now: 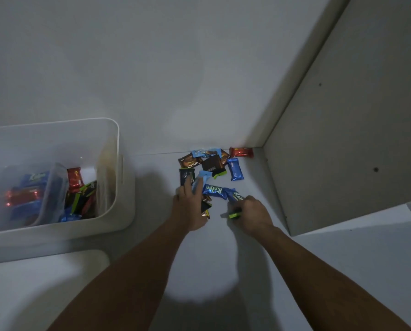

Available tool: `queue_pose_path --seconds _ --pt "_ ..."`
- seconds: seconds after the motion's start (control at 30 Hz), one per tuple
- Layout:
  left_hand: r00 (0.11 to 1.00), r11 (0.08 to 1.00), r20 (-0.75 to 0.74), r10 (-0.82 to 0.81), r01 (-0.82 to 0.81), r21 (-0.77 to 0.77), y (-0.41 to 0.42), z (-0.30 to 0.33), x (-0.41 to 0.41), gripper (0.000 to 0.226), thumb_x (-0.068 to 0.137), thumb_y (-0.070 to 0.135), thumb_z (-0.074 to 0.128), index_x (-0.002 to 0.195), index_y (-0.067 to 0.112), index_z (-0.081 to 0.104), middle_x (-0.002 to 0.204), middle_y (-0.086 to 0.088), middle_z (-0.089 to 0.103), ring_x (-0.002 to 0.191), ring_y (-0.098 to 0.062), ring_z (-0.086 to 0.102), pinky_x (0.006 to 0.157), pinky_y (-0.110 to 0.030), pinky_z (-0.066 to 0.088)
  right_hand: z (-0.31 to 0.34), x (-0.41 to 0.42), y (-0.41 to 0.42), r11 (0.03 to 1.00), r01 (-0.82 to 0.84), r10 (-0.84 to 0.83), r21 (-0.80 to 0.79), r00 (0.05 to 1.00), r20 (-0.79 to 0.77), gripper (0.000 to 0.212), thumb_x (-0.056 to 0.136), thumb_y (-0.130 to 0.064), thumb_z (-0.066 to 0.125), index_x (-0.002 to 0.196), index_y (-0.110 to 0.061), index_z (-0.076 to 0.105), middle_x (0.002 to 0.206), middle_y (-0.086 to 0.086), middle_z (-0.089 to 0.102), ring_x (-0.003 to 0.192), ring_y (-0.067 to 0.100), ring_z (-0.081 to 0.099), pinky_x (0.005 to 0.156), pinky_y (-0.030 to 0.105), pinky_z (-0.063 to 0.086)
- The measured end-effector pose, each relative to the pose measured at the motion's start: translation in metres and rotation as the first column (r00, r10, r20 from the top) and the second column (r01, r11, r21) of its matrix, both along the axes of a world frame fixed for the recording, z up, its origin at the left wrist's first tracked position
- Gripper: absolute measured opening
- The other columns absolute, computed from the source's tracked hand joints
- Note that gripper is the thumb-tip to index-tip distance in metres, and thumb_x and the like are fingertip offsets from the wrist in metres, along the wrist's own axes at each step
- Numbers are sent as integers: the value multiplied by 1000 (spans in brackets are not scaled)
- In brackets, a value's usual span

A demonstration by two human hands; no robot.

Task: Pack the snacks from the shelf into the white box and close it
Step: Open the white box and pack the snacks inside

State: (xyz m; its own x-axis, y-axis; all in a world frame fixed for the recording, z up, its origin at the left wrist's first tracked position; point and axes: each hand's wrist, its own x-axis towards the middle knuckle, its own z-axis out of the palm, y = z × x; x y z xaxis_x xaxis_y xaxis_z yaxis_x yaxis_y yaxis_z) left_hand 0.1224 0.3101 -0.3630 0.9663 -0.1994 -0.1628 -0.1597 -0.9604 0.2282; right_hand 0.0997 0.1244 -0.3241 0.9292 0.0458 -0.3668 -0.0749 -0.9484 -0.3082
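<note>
Several wrapped snacks [212, 164] lie in a loose pile on the white shelf [223, 247] near its back right corner: blue, brown, black and one red packet [241, 152]. My left hand [190, 207] grips a light blue packet [199, 181] and has dark packets under its palm. My right hand [252, 215] grips a blue packet [234, 195] together with a black and green one [234, 215]. Another blue packet [215, 191] lies between my hands. The white box [118, 163] stands open at the left with several snacks inside.
A clear plastic tub [54, 187] sits inside the white box and holds more packets. A white lid [44, 283] lies in front of the box at the lower left. The cupboard's side panel [343, 139] closes off the shelf on the right.
</note>
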Motion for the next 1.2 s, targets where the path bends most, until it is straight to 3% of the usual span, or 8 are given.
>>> queue_pose_path --seconds 0.07,0.27,0.47,0.6,0.9,1.0,1.1,1.2 --pt "1000 1000 -22 -19 19 6 2 0 -4 103 71 40 76 151 18 15 148 -19 28 125 -34 39 97 -42 42 4 -2 -1 999 24 -24 21 1000 -2 21 78 -20 69 98 -26 73 102 8 57 96 27 57 71 27 42" --pt "993 984 113 -27 46 -173 13 0 -18 66 60 5 73 124 10 56 102 -14 61 84 -31 58 61 -34 52 16 -4 0 997 66 -66 44 998 -6 23 77 -21 72 100 -23 74 105 8 59 97 25 58 69 26 39" --pt "995 933 80 57 -25 -358 24 9 -24 43 77 15 50 117 5 63 105 -21 63 88 -38 60 78 -43 55 34 -6 10 990 113 -115 81 993 21 25 76 -20 71 100 -24 74 105 6 61 98 24 59 70 23 38" --pt "994 907 -12 110 -106 -407 29 46 -23 41 85 16 59 126 14 61 114 -14 60 103 -30 57 90 -41 49 56 -1 20 982 129 -135 138 990 40 23 71 -15 74 93 -22 74 98 5 69 86 19 60 66 23 40" --pt "984 829 69 162 -98 -551 59 156 -16 37 83 6 63 120 11 66 109 -18 67 99 -27 61 79 -22 39 141 27 63 962 21 -60 272 989 136 15 70 -20 82 80 -19 71 71 0 64 60 14 59 57 23 45" --pt "978 808 101 181 -90 -582 81 191 -15 30 82 9 68 112 9 70 106 -15 71 87 -16 59 73 -21 38 167 36 87 953 -24 -27 303 986 164 18 70 -23 82 84 -19 72 79 3 69 68 15 65 62 27 53" --pt "963 792 117 243 -127 -598 112 210 -13 32 81 12 71 113 11 70 106 -10 72 95 -21 64 73 -18 39 190 42 116 950 -77 8 302 974 224 23 69 -28 83 88 -19 74 85 4 70 79 20 64 68 27 50" --pt "946 806 123 299 -182 -564 150 222 -14 26 80 12 70 106 10 72 95 -11 72 91 -25 64 68 -19 34 206 46 149 933 -118 37 339 971 237 20 67 -27 84 82 -17 74 80 9 72 63 19 64 64 29 57"
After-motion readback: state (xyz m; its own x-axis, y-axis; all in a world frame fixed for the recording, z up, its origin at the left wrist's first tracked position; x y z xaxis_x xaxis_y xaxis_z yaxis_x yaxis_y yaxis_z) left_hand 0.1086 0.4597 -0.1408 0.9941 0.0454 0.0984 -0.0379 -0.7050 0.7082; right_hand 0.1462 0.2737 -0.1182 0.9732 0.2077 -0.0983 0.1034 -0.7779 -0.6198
